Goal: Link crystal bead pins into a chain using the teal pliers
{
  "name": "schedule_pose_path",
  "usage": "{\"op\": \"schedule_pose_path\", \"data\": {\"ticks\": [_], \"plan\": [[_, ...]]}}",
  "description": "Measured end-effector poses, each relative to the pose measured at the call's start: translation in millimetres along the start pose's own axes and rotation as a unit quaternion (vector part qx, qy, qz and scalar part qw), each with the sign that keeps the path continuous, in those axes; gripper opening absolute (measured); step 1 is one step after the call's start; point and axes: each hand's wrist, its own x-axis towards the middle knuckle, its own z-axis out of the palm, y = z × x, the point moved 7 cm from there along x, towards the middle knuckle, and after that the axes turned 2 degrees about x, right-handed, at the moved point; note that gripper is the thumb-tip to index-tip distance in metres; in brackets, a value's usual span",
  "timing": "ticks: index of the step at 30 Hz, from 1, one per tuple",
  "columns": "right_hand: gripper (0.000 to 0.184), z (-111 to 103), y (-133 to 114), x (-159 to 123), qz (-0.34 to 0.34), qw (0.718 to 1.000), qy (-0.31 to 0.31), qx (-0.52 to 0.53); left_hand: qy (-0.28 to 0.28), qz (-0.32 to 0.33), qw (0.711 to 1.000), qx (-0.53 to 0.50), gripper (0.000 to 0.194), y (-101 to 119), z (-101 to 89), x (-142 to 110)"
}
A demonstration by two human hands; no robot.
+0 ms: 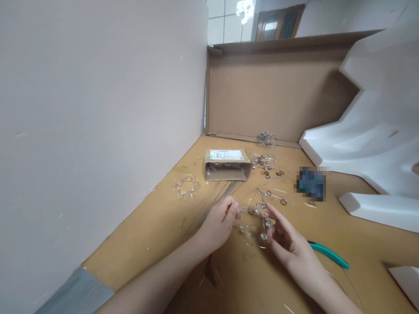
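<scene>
A wire ring strung with clear beads [248,234] is between my two hands, just above the brown work surface. My left hand [221,220] is closed in a pinch at the ring's left side. On the other side, the fingers of my right hand [290,242] curve around the ring's edge, with a bead showing between index finger and thumb. The fingertips partly hide the ring. A second beaded wire ring [187,186] lies farther left. Loose straight wires [229,188] lie beyond my left hand.
An open small cardboard box [227,174] with clear beads stands ahead. Beaded wire pieces [263,160] and a tangled pile [266,138] are behind right. Teal-handled pliers [329,255] lie by my right wrist. A pixelated dark object [310,184] and white foam [366,211] are right.
</scene>
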Motion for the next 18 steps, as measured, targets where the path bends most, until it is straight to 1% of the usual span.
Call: {"op": "schedule_pose_path", "data": {"ticks": [3,7,9,12,14,16,18], "plan": [[0.054,0.4,-1.3,-0.4,0.001,1.000,-0.001,-0.012,-0.021,-0.010,0.999,-0.034,0.030,0.1,3.0,0.4],[0.060,3.0,-4.6,-1.8,0.006,0.998,-0.013,-0.053,-0.056,-0.051,0.991,-0.111,0.032,-4.3,9.2,2.8],[0.064,3.6,-8.8,-2.4,-0.015,0.996,-0.019,-0.087,-0.067,-0.063,0.986,-0.140,0.034,-6.6,11.8,4.0],[0.066,4.4,-16.8,-2.9,-0.073,0.984,-0.032,-0.156,-0.068,-0.062,0.983,-0.162,0.035,-8.0,13.4,5.4],[0.063,4.1,-19.6,-2.6,-0.098,0.974,-0.036,-0.199,-0.072,-0.061,0.981,-0.167,0.035,-8.4,14.3,5.3],[0.057,3.2,-19.6,-1.0,-0.101,0.969,-0.037,-0.221,-0.078,-0.063,0.981,-0.168,0.035,-8.4,15.5,4.6],[0.050,2.5,-18.9,1.2,-0.096,0.970,-0.038,-0.221,-0.083,-0.062,0.980,-0.169,0.036,-8.1,16.5,3.9]]}}
